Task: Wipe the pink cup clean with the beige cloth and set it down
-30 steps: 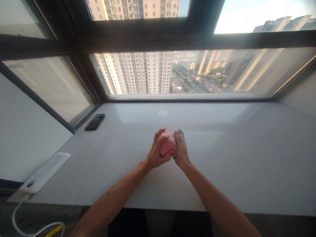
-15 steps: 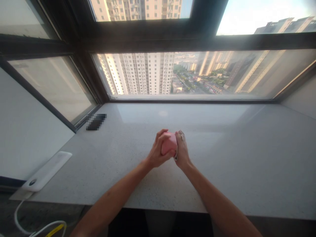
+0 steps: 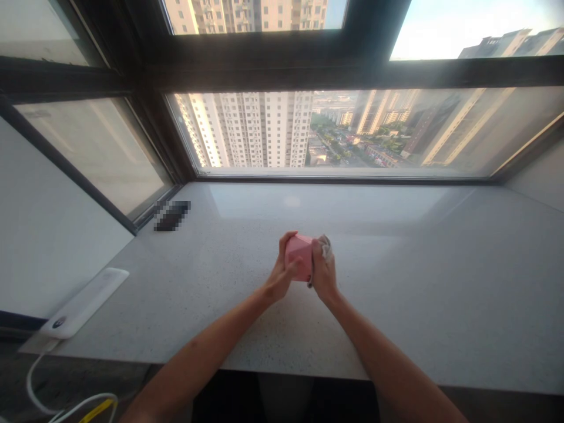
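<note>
Pink object (image 3: 299, 262) sits between your hands, above the desk (image 3: 396, 282) mid-front. Your left hand (image 3: 282, 273) wraps fingers around its left side; your right hand (image 3: 324, 273) closes on its right edge, with a crumpled cloth (image 3: 325, 245). No writing is legible on it.

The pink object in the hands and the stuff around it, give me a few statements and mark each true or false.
1. Both hands, left hand and right hand, grip the pink object. True.
2. The pink object rests flat on the counter. False: it is held up between the hands.
3. A white device lies at the counter's left edge. True.
4. The window shows a forest. False: tall apartment buildings.
</note>
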`<act>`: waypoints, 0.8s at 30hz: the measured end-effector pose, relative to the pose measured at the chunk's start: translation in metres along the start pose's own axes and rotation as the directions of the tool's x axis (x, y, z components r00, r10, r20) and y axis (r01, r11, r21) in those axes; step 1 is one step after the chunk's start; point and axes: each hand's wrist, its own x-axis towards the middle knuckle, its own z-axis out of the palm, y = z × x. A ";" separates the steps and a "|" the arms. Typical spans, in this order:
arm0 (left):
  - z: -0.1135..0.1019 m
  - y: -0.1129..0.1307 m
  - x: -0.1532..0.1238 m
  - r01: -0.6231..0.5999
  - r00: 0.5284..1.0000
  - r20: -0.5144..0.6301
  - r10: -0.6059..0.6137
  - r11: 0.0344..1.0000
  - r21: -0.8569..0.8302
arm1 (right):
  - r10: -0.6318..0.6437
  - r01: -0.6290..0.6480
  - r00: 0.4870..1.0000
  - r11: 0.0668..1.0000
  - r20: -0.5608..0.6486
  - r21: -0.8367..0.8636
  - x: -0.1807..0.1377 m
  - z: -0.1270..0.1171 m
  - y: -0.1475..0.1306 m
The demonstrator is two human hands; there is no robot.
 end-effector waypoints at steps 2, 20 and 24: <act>0.003 -0.003 -0.001 0.098 0.994 -0.031 -0.101 0.990 -0.103 | -0.022 0.027 0.998 0.995 0.057 -0.093 -0.001 -0.002 0.000; -0.003 0.000 0.005 -0.187 0.982 0.001 0.187 0.980 0.076 | -0.001 0.006 0.998 0.997 -0.067 0.071 -0.001 0.002 -0.005; 0.005 0.001 0.002 0.206 0.976 -0.005 -0.218 0.929 -0.309 | -0.053 0.069 0.994 0.983 0.095 -0.167 -0.003 -0.004 0.001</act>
